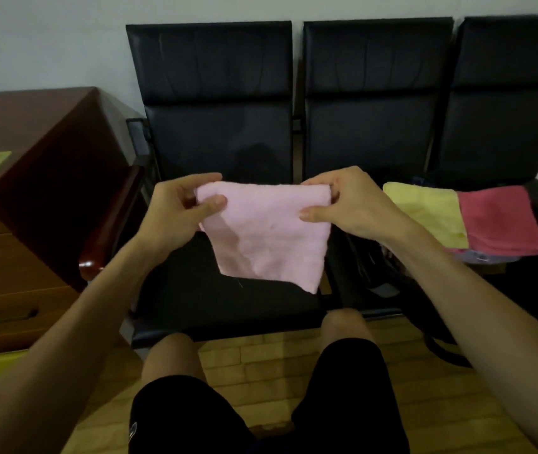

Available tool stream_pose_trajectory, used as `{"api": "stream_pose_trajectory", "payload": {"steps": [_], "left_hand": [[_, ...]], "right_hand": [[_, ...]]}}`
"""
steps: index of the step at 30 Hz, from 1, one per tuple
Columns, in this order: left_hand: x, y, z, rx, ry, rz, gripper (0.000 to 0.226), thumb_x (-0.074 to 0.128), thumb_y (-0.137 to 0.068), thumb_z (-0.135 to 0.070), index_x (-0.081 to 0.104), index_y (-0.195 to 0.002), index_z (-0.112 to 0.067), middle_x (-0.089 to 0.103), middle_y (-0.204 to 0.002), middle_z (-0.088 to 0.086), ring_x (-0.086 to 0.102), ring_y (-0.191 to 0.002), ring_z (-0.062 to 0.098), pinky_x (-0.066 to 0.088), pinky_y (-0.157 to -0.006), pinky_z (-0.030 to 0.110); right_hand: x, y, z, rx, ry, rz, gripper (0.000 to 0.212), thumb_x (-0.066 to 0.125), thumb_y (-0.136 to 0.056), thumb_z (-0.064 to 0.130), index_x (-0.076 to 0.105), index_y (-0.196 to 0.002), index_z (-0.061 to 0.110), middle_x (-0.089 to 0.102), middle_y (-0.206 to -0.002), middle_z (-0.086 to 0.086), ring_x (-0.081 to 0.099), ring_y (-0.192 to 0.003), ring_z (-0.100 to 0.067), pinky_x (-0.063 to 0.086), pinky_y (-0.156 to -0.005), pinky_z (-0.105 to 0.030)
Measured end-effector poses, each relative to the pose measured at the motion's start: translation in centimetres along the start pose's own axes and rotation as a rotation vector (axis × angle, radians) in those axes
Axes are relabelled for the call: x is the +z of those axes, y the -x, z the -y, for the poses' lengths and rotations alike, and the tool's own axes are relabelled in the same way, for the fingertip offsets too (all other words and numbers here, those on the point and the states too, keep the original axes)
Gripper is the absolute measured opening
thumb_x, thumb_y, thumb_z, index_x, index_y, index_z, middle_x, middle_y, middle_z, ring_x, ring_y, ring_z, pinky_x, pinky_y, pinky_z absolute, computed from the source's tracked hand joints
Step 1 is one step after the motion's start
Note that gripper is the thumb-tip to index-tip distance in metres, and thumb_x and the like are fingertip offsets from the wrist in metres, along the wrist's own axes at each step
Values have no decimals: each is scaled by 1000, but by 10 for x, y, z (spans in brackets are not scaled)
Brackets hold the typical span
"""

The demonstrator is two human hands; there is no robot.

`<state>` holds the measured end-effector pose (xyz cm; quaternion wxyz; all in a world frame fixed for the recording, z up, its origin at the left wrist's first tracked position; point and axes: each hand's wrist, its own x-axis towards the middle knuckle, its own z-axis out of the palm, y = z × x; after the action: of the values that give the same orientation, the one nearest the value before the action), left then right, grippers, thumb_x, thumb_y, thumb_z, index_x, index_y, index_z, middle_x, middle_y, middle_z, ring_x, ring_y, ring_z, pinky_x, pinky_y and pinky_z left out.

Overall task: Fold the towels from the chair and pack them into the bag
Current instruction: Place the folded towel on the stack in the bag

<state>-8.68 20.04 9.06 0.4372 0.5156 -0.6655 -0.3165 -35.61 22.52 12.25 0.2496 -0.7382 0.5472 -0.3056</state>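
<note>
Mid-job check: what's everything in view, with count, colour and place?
Padded black chairs: three, black, row against wall.
Light pink terry towel: one, pink, held over left seat.
Folded yellow towel: one, yellow, stack on right-hand seats.
Folded deep pink towel: one, deep pink, same stack.
Lavender cloth: one, lavender, under that stack.
Dark fabric bag: one, black, below right forearm, partly hidden.
Brown wooden desk: one, brown, far left.
Left hand: one, pinches towel's left corner.
Right hand: one, pinches towel's right corner.

Dim indoor light; the black padded chairs (215, 132) lose detail in shadow. Glare glints on the glossy red-brown armrest (90, 264) left of them. Frame edges bow.
</note>
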Motion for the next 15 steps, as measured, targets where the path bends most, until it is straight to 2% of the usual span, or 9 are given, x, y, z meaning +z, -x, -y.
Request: {"api": "stream_pose_trajectory", "payload": {"steps": [4, 7, 10, 13, 15], "left_hand": [[-4, -15, -3, 144, -301, 26, 38, 65, -93, -25, 63, -130, -20, 61, -117, -14, 59, -102, 2, 44, -73, 10], [-2, -20, -5, 154, -373, 46, 32, 65, -92, -28, 68, -123, -20, 65, -109, -14, 59, -91, -2, 42, -73, 10], [3, -21, -7, 149, -418, 46, 25, 65, -93, -29, 69, -117, -21, 60, -93, -22, 56, -81, -9, 40, -68, 10], [12, -22, -11, 156, -459, 96, 21, 61, -95, -32, 68, -110, -20, 59, -92, -13, 59, -85, 3, 42, -70, 16], [19, -22, -12, 164, -505, 117, 18, 59, -96, -34, 67, -105, -22, 53, -96, -6, 54, -85, 9, 39, -72, 17]], "right_hand": [[-7, -8, 5, -18, 158, -15, 30, 78, -83, 25, 72, -110, 16, 71, -101, 4, 61, -81, 0, 47, -68, -16], [-8, -9, 2, 10, 198, -28, 27, 77, -84, 28, 73, -107, 14, 70, -97, 2, 61, -79, -5, 45, -65, -18], [-10, -7, -4, 45, 206, -25, 22, 76, -84, 29, 73, -99, 13, 70, -89, 1, 64, -75, -9, 55, -73, -29], [-14, -1, -14, 77, 240, -22, 19, 72, -87, 32, 67, -79, 16, 65, -71, 3, 63, -62, -9, 52, -66, -28], [-15, 4, -23, 106, 244, -22, 23, 71, -88, 34, 66, -76, 15, 66, -69, 1, 64, -60, -10, 47, -60, -25]]}}
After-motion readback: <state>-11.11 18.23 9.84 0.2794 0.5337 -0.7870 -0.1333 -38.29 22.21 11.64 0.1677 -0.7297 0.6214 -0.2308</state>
